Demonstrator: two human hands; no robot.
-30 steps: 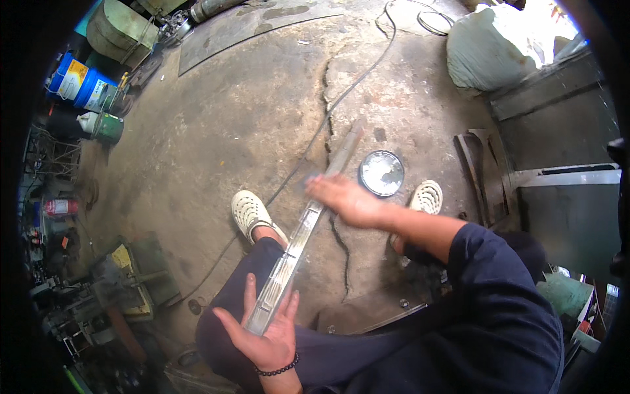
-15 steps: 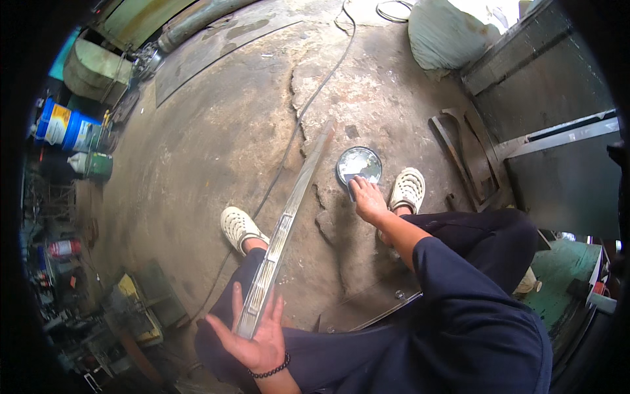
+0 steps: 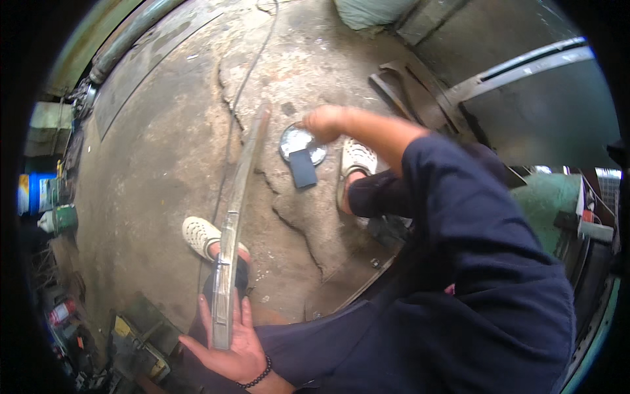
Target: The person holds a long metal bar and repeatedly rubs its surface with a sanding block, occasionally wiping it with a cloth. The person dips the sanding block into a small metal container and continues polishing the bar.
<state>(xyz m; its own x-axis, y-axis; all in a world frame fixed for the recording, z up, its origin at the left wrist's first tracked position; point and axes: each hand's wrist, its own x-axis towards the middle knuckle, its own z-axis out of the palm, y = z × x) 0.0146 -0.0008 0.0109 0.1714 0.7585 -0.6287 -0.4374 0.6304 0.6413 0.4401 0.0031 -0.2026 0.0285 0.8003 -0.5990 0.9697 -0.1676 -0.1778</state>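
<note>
A long, shiny metal bar slants away from me, its near end lying in the palm of my left hand. The thumb and fingers of that hand are stretched along both sides of the bar and support it. My right hand, somewhat blurred, is over the far right part of a round dish of water. Its fingers are curled together, and what they hold, if anything, is hidden. A dark rectangular sheet like sandpaper lies over the dish's near rim, apart from the fingers.
Cracked concrete floor carries a dark cable left of the bar. White clogs are on my feet. Curved metal pieces lie at far right, by a grey metal cabinet. Blue buckets stand at the left.
My right hand has let go of the dark sheet, which now lies on the dish's rim, and has moved to the dish's far side. The view has shifted; the left hand still supports the bar.
</note>
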